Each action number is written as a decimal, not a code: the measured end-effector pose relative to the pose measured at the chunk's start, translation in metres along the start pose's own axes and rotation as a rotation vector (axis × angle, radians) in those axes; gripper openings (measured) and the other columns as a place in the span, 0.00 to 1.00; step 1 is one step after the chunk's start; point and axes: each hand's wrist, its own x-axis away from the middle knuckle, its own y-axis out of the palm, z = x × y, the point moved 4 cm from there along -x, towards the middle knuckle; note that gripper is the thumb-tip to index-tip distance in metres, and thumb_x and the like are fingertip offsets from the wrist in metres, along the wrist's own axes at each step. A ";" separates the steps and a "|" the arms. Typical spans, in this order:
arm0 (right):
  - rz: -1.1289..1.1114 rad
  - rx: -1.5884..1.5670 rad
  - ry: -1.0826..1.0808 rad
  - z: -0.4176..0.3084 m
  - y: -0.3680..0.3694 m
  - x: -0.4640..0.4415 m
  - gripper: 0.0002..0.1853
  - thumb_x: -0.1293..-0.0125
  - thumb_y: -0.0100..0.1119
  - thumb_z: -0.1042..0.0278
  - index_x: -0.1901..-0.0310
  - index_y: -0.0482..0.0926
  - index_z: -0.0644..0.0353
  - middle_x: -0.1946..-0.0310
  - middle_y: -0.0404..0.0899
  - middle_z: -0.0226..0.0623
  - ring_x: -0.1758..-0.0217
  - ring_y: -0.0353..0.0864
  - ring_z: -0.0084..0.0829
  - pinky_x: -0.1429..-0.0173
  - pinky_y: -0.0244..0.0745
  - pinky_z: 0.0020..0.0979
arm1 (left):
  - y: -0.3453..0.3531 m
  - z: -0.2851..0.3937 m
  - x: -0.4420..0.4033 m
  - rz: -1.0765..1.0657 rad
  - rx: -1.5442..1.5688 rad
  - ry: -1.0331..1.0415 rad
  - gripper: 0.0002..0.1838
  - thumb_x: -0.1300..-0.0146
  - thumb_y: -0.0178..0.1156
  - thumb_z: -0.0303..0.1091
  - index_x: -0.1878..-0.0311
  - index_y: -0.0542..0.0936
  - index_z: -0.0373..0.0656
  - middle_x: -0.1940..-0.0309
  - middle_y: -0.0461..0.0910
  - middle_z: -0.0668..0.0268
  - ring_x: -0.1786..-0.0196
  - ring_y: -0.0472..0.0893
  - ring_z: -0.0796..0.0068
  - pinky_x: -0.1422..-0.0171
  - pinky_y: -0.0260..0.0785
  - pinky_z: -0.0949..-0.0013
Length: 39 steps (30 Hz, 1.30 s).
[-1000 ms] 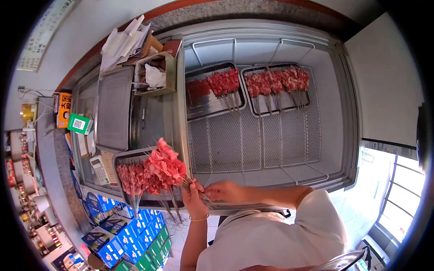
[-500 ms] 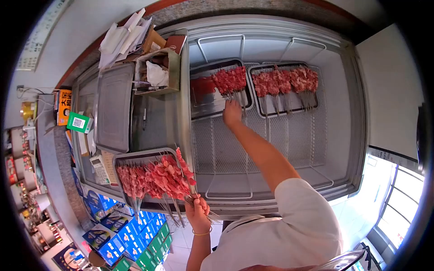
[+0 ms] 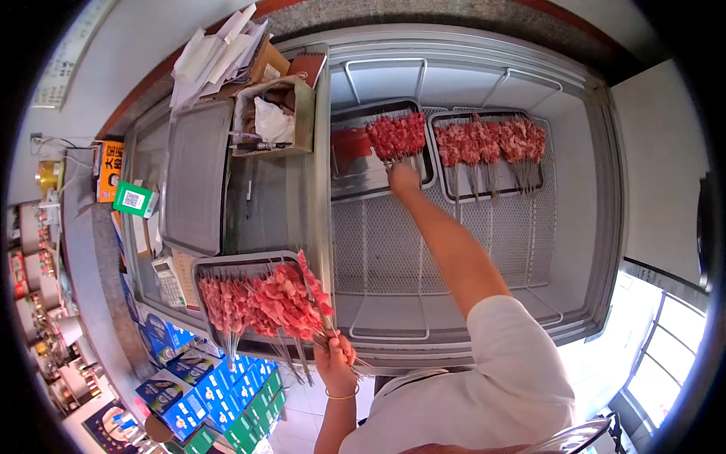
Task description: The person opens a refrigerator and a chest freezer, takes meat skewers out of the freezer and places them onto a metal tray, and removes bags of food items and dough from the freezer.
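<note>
My left hand (image 3: 336,361) is closed round the stick ends of several raw meat skewers (image 3: 311,287), which lean over the right edge of a metal tray (image 3: 198,265). More skewers of pink-red meat fill that tray, their sticks poking out past its near side. Inside the open chest freezer, my right hand (image 3: 404,178) grips the sticks of a bunch of darker red meat skewers (image 3: 398,136). That bunch lies at the right side of a dark-rimmed tray (image 3: 361,181), with reddish liquid to its left. The right fingertips are partly hidden.
A second tray (image 3: 476,195) of meat skewers sits to the right on the wire rack (image 3: 484,242). On the freezer's left lid are an upturned grey tray (image 3: 198,178), a box of odds and ends (image 3: 299,129), a pen and a calculator (image 3: 168,281). Blue cartons (image 3: 185,412) stand below.
The view has shifted slightly, so the freezer appears farther right. My right hand has moved a little closer to the meat on the skewers. My left hand keeps its hold on the sticks.
</note>
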 end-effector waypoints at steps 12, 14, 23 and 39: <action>-0.049 -0.340 -0.056 0.017 -0.029 0.015 0.17 0.39 0.49 0.55 0.63 0.78 0.60 0.65 0.77 0.47 0.60 0.75 0.47 0.58 0.69 0.43 | 0.005 0.006 0.001 0.025 0.005 0.001 0.07 0.36 0.51 0.36 0.60 0.69 0.44 0.79 0.63 0.74 0.80 0.59 0.87 0.82 0.52 0.84; -0.041 -0.366 -0.082 0.020 -0.028 0.018 0.16 0.39 0.49 0.56 0.63 0.78 0.61 0.66 0.77 0.47 0.62 0.76 0.46 0.59 0.69 0.42 | 0.005 0.006 0.002 0.018 0.003 0.012 0.07 0.36 0.51 0.36 0.60 0.69 0.44 0.79 0.64 0.74 0.80 0.59 0.87 0.82 0.52 0.84; 0.212 -0.610 -0.307 -0.013 -0.101 0.127 0.10 0.40 0.53 0.65 0.66 0.78 0.64 0.72 0.77 0.45 0.68 0.76 0.44 0.64 0.69 0.36 | -0.001 0.011 0.012 -0.012 0.031 0.062 0.07 0.35 0.50 0.35 0.59 0.69 0.44 0.79 0.65 0.74 0.80 0.60 0.88 0.82 0.52 0.84; 0.315 -0.800 -0.330 -0.043 -0.212 0.305 0.07 0.43 0.58 0.71 0.68 0.78 0.66 0.75 0.76 0.39 0.74 0.73 0.30 0.68 0.68 0.27 | -0.010 0.032 0.055 -0.187 0.059 0.179 0.08 0.34 0.48 0.35 0.58 0.69 0.42 0.78 0.64 0.73 0.79 0.60 0.88 0.80 0.52 0.83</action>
